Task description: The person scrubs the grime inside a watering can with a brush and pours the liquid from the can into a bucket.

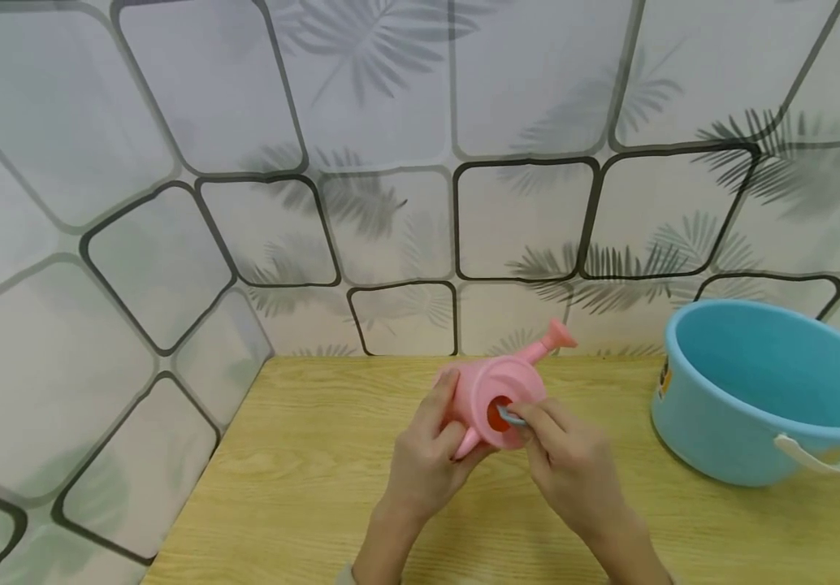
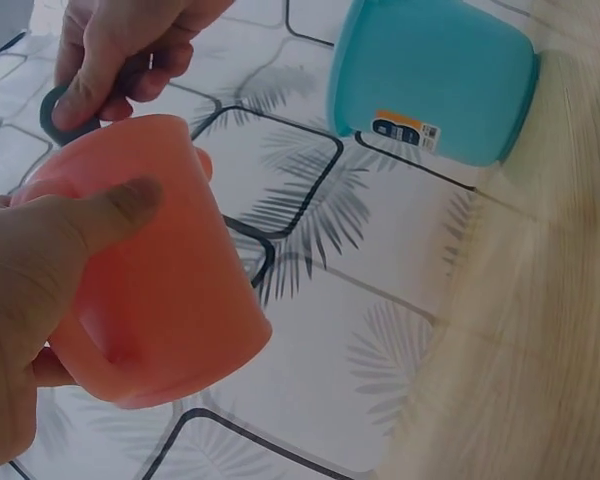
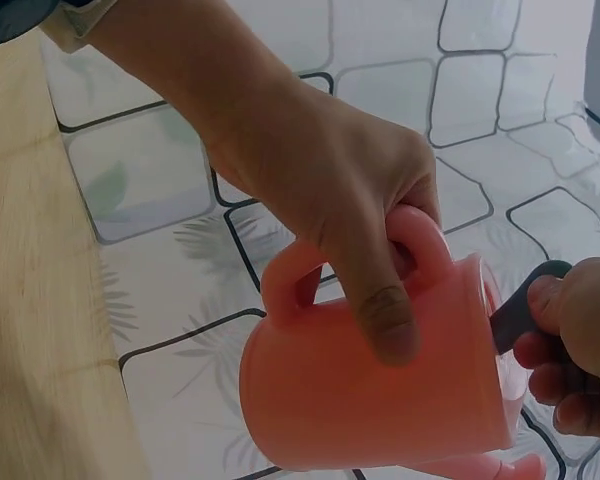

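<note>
Watering can (image 2: 185, 275) in left hand (image 1: 426, 455); right hand (image 1: 575, 459) pinches grey object (image 3: 515, 318).

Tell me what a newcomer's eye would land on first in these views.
Probably the pink watering can, gripped by the left hand over the wooden table, while the right hand pinches a small grey item at its opening. Next comes the big blue bucket on the table's right side, and behind them the leaf-patterned wall.
</note>
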A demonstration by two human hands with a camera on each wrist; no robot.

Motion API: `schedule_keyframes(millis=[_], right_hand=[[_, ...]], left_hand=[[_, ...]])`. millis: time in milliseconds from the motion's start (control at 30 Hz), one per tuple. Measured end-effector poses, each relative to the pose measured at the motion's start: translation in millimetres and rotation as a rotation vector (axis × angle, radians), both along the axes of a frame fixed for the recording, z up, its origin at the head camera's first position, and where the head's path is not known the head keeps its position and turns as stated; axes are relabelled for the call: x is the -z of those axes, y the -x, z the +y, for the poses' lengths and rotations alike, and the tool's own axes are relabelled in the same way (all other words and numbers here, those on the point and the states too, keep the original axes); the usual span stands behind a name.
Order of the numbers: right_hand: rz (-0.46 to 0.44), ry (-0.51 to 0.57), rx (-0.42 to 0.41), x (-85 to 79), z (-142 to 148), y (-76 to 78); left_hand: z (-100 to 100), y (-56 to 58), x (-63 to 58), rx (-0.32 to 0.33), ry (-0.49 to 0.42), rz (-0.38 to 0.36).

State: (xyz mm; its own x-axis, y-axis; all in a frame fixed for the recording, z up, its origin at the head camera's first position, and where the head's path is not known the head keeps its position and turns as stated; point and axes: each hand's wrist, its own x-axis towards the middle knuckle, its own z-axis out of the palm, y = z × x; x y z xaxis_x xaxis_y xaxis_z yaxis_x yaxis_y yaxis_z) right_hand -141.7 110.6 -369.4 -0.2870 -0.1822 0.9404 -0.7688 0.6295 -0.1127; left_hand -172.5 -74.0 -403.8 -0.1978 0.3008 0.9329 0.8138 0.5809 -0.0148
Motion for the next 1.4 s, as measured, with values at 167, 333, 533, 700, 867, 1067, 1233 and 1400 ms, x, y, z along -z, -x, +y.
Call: schedule_keyframes(millis=[167,333,533,700,867,1067,1233,1400], right_hand=[[-0.089,0.004,0.041,2.4,-1,-4.1],[-0.295,0.052,0.007,3.3,0,-10.2],[-0.599,0.264,-0.046,-1.7,-1,-12.2],[-0.644,0.429,-0.02,-7.9,0,-16.1],[-0.55,0.473,-0.063,-9.0,-3,-15.5],[-0.372,0.336,-0.123,7.7,-18,-10.3],[-0.373,0.355,-0.134,1.7,-17,-19.8],[-0.405,0.426,-0.167,-5.0,-12,-22.7]], left_hand=[[0,3.3,4.7,-0.03,0.028,0.03],[-2,5.5,8.8,-0.041,0.031,0.051],[-3,4.7,10.1,-0.016,-0.009,0.011],[-4,4.4,9.5,-0.023,-0.017,-0.027],[-5,4.5,10.9,-0.056,-0.006,-0.051],[1,3.7,13.7,-0.023,-0.009,-0.044],[0,2.9,15.4,-0.022,-0.03,-0.06],[0,4.6,14.8,-0.027,-0.024,-0.053]])
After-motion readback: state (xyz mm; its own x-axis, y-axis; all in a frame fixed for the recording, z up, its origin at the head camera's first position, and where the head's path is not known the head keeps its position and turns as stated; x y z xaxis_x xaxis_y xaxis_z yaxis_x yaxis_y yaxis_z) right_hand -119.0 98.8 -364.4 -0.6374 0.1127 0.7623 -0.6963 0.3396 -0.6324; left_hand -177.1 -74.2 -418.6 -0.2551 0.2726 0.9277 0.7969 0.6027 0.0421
